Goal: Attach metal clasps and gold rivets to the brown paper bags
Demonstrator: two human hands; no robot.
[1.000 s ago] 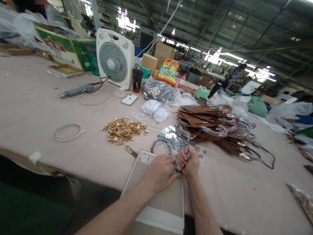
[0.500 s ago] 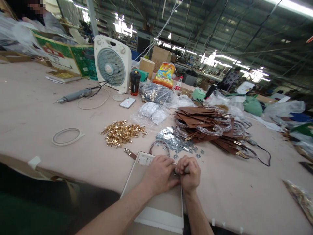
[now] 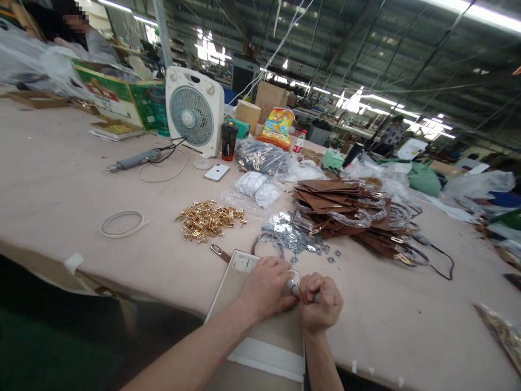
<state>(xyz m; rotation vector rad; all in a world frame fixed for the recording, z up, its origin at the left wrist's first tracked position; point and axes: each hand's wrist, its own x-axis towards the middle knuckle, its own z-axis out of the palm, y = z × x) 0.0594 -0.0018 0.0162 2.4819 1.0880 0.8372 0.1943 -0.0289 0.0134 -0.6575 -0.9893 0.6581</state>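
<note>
A flat beige bag piece (image 3: 280, 331) with a white border and a white strip lies at the table's front edge, partly over it. Its thin brown handle (image 3: 273, 238) loops out at the far end, beside a brown strap with a gold buckle (image 3: 216, 248). Over the bag piece's far right corner, my left hand (image 3: 268, 288) presses down with bent fingers and thumb near a small shiny metal spot. Just right of it, my right hand (image 3: 321, 301) is closed in a fist around something mostly hidden, perhaps a handle.
Beyond the hands lie a pile of gold fittings (image 3: 209, 220), thin silver plates (image 3: 285, 231) and stacked brown bag pieces (image 3: 342, 203). A tape roll (image 3: 122, 224), a corded grey power tool (image 3: 136, 160), a phone (image 3: 217, 172) and a fan (image 3: 193, 114) are farther left. Co-workers are in the background.
My right hand has turned and shifted slightly right, opening a small gap from my left hand. The left hand stays on the bag piece. The whole view has shifted a little.
</note>
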